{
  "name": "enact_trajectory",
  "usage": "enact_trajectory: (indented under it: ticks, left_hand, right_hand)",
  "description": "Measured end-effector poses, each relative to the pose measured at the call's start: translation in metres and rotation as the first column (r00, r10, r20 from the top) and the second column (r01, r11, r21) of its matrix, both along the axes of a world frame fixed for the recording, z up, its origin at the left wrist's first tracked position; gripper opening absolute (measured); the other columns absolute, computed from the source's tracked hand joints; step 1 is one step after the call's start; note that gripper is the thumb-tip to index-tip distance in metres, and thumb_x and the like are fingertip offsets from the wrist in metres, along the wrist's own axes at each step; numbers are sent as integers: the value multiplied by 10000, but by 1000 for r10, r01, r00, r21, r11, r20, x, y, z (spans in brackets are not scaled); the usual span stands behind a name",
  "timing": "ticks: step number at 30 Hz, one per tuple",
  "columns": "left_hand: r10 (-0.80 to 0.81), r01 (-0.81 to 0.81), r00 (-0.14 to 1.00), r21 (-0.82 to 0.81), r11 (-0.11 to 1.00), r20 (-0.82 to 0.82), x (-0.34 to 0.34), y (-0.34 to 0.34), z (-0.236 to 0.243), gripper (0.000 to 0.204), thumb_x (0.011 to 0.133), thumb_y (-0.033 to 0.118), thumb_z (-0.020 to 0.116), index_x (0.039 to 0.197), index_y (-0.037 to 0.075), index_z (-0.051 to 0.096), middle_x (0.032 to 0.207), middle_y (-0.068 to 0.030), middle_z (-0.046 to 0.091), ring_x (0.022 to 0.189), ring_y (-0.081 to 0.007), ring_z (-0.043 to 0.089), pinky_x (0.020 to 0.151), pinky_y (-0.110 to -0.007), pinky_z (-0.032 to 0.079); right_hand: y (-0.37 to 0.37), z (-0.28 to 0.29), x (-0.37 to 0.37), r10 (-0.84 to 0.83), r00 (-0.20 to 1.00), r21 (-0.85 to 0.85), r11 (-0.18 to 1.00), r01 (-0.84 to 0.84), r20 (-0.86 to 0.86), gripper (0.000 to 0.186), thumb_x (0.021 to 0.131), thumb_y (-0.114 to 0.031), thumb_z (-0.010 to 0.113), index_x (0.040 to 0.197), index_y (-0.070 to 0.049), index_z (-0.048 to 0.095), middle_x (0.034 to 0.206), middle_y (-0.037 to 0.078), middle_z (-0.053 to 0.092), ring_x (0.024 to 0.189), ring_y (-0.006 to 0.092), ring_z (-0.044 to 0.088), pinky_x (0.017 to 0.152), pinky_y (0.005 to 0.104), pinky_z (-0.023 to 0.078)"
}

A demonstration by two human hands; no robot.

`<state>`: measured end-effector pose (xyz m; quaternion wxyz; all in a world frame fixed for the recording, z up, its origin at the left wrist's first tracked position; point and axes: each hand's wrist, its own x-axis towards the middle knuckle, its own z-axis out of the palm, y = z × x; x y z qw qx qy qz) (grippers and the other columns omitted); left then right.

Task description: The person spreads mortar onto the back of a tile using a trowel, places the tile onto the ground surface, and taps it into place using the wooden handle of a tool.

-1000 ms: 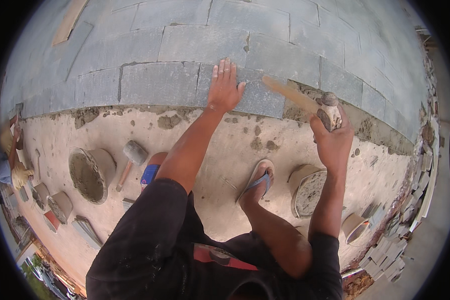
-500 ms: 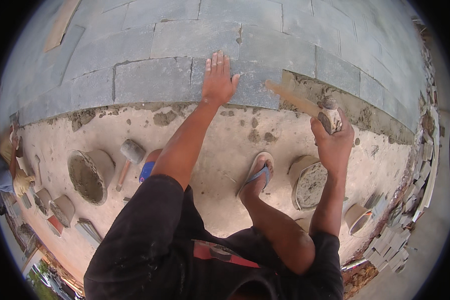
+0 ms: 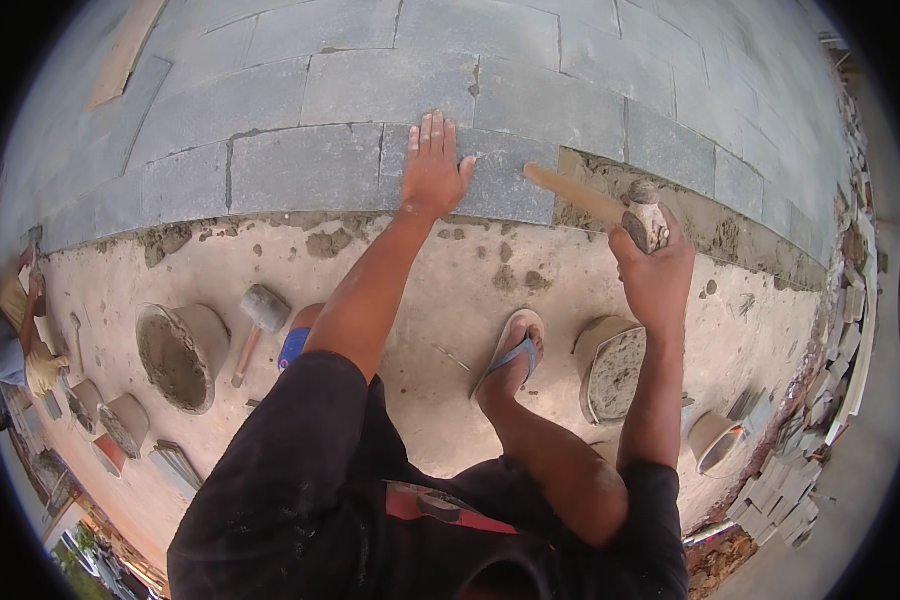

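Observation:
My left hand [image 3: 433, 172] lies flat with its fingers stretched out on a grey stone tile [image 3: 505, 180], the last one laid before a strip of bare mortar [image 3: 690, 210]. In my right hand [image 3: 655, 272] is a mortar-crusted mallet, gripped round its pale, knobby head [image 3: 646, 218]. Its wooden handle [image 3: 575, 193] points left over the same tile; whether the tip touches the tile, I cannot tell. Joined grey tiles [image 3: 390, 85] spread beyond and to the left.
On the floor stand a mortar bucket [image 3: 205, 335] at left and another mortar bucket [image 3: 592, 350] by my right forearm. A second mallet [image 3: 264, 308] lies near my left arm. Stacked tile pieces [image 3: 775, 495] sit at right. Another person [image 3: 20, 335] works at far left.
My right hand and the mallet have shifted slightly left; the handle, blurred before, shows sharply now. My left hand stays flat on the tile.

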<state>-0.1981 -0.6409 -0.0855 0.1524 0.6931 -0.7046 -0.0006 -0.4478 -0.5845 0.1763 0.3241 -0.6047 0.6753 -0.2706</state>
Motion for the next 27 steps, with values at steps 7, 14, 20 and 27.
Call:
enact_trajectory:
  ticks: [7, 14, 20, 27]
  left_hand:
    - [-17, 17, 1000, -9, 1000, -24, 0, 5, 0, 696, 1053, 427, 375, 1526, -78, 302, 1609, -273, 256, 1531, -394, 181, 1256, -515, 144]
    - [8, -12, 997, 57, 998, 82, 1, 2, 7, 722, 1042, 450, 379, 1534, -73, 305, 1624, -258, 245, 1538, -372, 179, 1265, -493, 125]
    - [7, -9, 1000, -105, 994, -20, 1, 5, -16, 739, 1011, 458, 442, 1516, -72, 341, 1600, -260, 297, 1524, -373, 222, 1259, -505, 145]
    - [18, -20, 1000, -142, 990, -18, 2, 5, -10, 714, 992, 447, 483, 1485, -63, 402, 1557, -256, 375, 1493, -367, 294, 1251, -508, 181]
  right_hand:
    - [4, -2, 8, 15, 999, -40, 999, -16, -31, 330, 816, -96, 740, 1113, 31, 673, 839, 48, 682, 735, 105, 581, 710, 279, 509]
    - [23, 25, 64, 298, 946, -94, 953, -288, 124, 317, 789, -102, 767, 1068, 15, 674, 826, 66, 700, 728, 86, 622, 681, 275, 521]
    - [20, -1, 109, 487, 870, -89, 873, -480, 81, 389, 779, -116, 769, 1132, 7, 659, 802, 133, 715, 698, 161, 701, 665, 309, 555]
    - [25, 1, 120, 485, 866, -60, 875, -481, 123, 362, 818, -147, 746, 1138, -2, 660, 811, 107, 702, 710, 112, 638, 682, 303, 535]
